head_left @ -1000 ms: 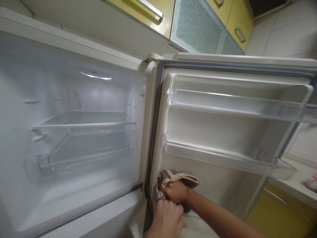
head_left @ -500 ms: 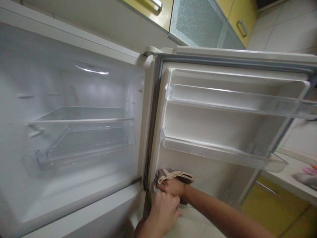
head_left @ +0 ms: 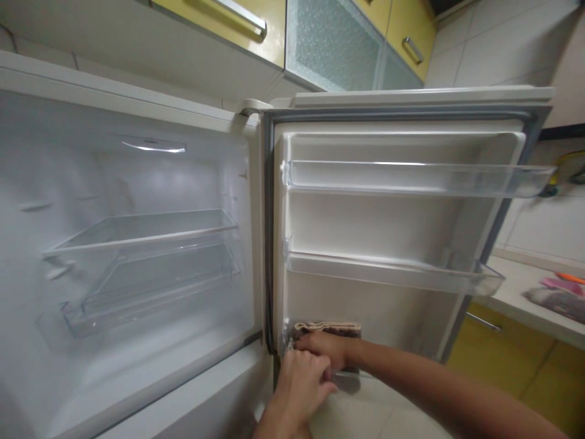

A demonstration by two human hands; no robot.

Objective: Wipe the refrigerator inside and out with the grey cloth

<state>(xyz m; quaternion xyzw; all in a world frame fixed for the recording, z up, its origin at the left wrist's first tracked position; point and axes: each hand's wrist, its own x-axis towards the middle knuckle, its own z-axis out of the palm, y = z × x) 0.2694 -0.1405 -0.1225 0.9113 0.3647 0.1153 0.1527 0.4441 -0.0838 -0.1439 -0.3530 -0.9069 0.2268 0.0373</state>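
Head view: a folded brown cloth (head_left: 342, 330) with a cream edge lies low on the inner face of the open refrigerator door (head_left: 379, 222), near the hinge side. Its visible upper edge, the longer axis, runs left to right, roughly parallel to the lower door bin (head_left: 375, 270) above. The right hand (head_left: 325, 346) is the nearer, lying over the front of the cloth with fingers bent and holding it; the fingertips, pointing toward the hinge, are partly hidden. From them, most of the visible cloth extends above and to the right. The left hand (head_left: 300, 373) overlaps them in front, fingers curled at the door's lower hinge corner, thumb apart; whether it grips anything cannot be told. Farther left, a shelf (head_left: 146, 227) spans the lit compartment.
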